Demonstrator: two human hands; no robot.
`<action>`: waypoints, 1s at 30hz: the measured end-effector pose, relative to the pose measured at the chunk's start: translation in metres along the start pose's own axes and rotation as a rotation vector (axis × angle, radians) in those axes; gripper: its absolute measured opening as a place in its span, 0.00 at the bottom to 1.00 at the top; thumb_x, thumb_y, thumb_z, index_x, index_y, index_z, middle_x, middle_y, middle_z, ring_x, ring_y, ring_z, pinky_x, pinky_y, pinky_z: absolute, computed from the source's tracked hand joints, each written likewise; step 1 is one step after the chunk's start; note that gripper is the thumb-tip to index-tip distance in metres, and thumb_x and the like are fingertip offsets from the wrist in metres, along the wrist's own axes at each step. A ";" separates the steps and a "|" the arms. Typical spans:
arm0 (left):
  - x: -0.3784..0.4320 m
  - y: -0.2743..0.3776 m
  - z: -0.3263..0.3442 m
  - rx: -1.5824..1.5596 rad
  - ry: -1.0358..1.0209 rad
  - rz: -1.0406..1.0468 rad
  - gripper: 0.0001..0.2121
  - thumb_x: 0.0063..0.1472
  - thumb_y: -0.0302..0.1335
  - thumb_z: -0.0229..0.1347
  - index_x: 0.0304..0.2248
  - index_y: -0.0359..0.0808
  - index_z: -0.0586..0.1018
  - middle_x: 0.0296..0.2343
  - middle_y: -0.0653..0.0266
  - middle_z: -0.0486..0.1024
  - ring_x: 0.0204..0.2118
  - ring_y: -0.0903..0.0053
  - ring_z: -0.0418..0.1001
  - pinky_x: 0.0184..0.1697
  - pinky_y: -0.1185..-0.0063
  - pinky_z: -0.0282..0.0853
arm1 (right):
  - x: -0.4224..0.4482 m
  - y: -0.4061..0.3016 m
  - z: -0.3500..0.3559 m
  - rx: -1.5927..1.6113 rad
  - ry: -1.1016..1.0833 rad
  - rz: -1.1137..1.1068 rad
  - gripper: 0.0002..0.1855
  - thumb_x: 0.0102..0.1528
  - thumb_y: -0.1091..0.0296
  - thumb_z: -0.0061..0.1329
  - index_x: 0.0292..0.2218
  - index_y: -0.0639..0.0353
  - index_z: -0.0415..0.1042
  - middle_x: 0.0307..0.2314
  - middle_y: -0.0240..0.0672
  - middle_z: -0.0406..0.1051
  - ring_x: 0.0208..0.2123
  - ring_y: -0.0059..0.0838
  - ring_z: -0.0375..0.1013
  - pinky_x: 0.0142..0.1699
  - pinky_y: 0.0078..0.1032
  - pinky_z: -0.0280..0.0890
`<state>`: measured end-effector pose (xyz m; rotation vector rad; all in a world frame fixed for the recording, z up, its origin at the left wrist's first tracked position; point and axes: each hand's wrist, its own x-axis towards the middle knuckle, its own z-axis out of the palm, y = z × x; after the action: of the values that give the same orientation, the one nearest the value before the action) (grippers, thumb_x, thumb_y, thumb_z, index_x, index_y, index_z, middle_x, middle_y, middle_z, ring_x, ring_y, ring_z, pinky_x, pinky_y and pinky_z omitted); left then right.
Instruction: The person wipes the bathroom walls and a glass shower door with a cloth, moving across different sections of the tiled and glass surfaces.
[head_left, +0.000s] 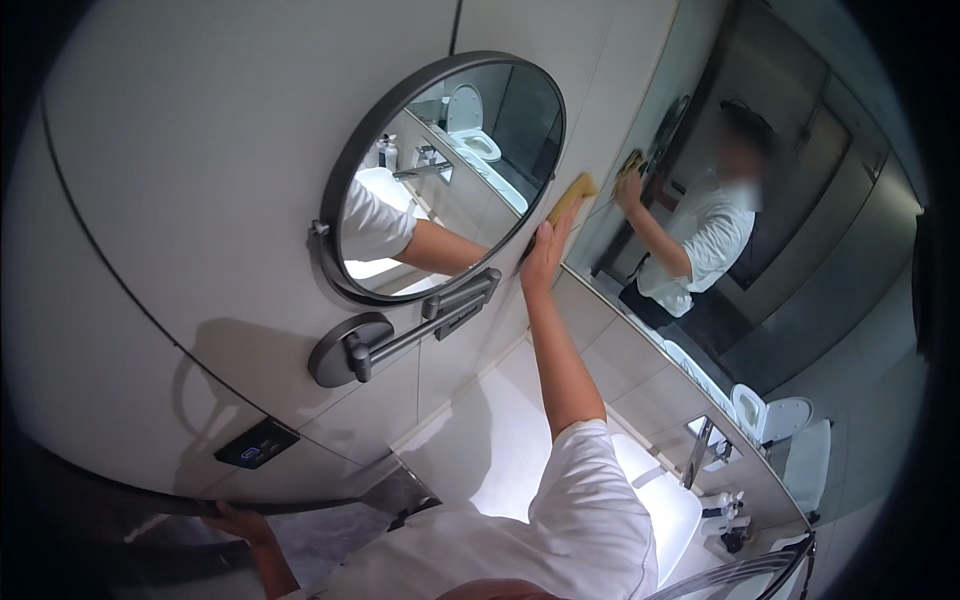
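My right hand (551, 251) is raised beyond the round wall mirror (450, 180) and holds a folded yellow cloth (574, 199) flat against the tiled wall, near the edge of a large wall mirror (720, 247). The round mirror has a dark frame and sits on a jointed metal arm (405, 337) fixed to the wall. Low on the left, my left hand (244, 523) is at the dark edge beside the wall, its fingers extended and no object visible in it. The large mirror reflects a person in a white shirt with a raised hand on a cloth.
Below my right arm lies a white countertop (495, 427) with a lit basin (660, 510) and a wall-mounted faucet (697, 454). Bottles (720, 506) stand beside the basin. A black socket panel (257, 442) is on the left wall. Both mirrors reflect a toilet.
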<state>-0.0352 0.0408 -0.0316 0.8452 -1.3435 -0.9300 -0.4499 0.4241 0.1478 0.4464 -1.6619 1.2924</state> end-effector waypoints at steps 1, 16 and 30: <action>-0.001 -0.003 0.000 0.001 0.009 -0.007 0.27 0.60 0.38 0.42 0.48 0.22 0.52 0.44 0.44 0.58 0.41 0.63 0.62 0.43 0.72 0.61 | 0.014 -0.014 0.002 -0.004 0.000 -0.084 0.31 0.56 0.59 0.26 0.55 0.69 0.39 0.56 0.47 0.35 0.59 0.40 0.32 0.59 0.29 0.27; 0.006 -0.010 0.000 -0.125 -0.208 0.069 0.31 0.60 0.42 0.41 0.50 0.23 0.48 0.46 0.43 0.55 0.46 0.64 0.59 0.47 0.73 0.58 | -0.267 0.020 -0.036 0.099 -0.192 0.852 0.20 0.56 0.60 0.32 0.39 0.69 0.66 0.26 0.35 0.66 0.27 0.23 0.60 0.36 0.23 0.59; 0.023 0.023 0.010 -0.123 -0.531 0.592 0.25 0.61 0.33 0.39 0.52 0.28 0.48 0.53 0.48 0.47 0.56 0.58 0.48 0.56 0.70 0.43 | -0.575 -0.239 -0.233 0.060 -0.795 1.070 0.15 0.51 0.63 0.37 0.33 0.67 0.69 0.26 0.37 0.69 0.29 0.28 0.69 0.35 0.23 0.64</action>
<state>-0.0440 0.0294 -0.0001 0.0680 -1.8316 -0.7697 0.1124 0.3964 -0.2063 0.0493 -2.7219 2.0901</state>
